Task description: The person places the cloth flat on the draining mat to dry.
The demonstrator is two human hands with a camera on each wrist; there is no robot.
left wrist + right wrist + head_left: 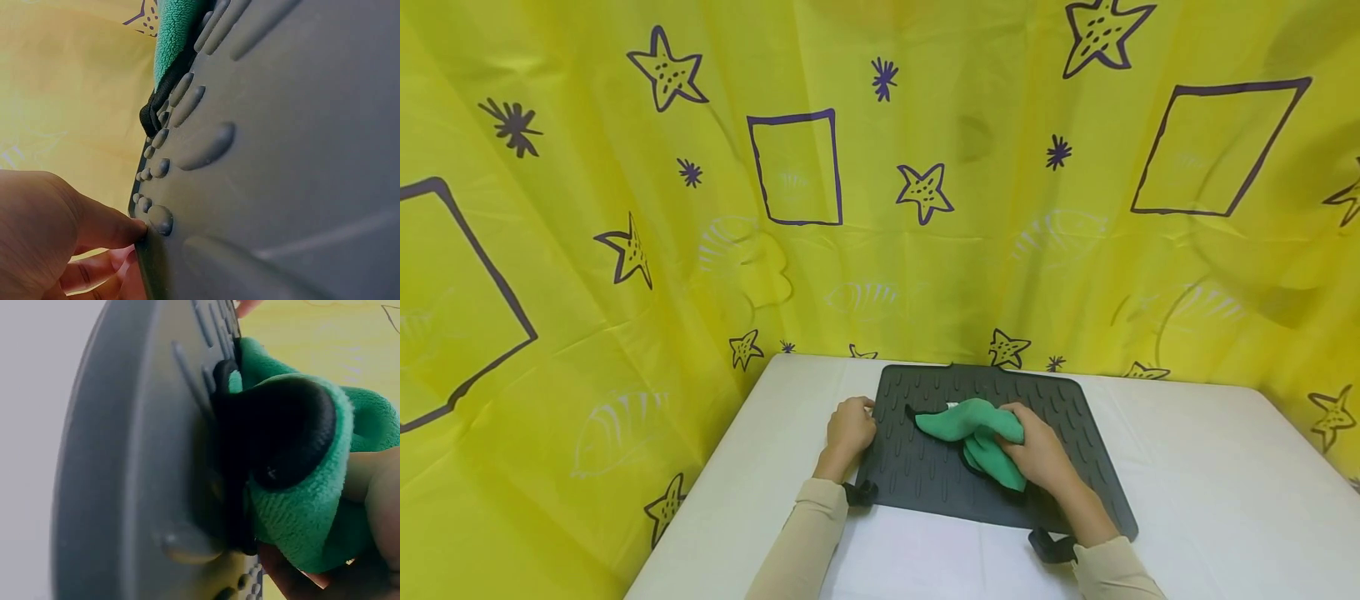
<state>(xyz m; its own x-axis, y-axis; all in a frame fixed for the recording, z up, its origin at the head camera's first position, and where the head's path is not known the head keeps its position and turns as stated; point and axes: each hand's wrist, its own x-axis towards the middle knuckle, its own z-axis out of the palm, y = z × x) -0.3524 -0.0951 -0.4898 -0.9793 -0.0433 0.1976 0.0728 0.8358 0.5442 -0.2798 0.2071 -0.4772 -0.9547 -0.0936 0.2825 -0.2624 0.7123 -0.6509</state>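
Note:
A dark grey mat (917, 479) with raised drop-shaped ridges lies on the white table. My left hand (852, 429) pinches its left edge; in the left wrist view the thumb (119, 228) is on the ridged face and the fingers curl behind the rim. My right hand (1037, 446) grips a bunched green cloth (973, 421) with black edging over the middle of the mat. Seen from the right wrist, folds of the fleecy cloth (300, 519) bulge out between the fingers and the mat (169, 437), its black trim right at the ridges.
The white table (1210, 467) extends to both sides of the mat and in front of it. Behind and to the left hangs a yellow curtain (865, 250) printed with stars, fish and frames. Black straps (1051, 546) sit at both wrists.

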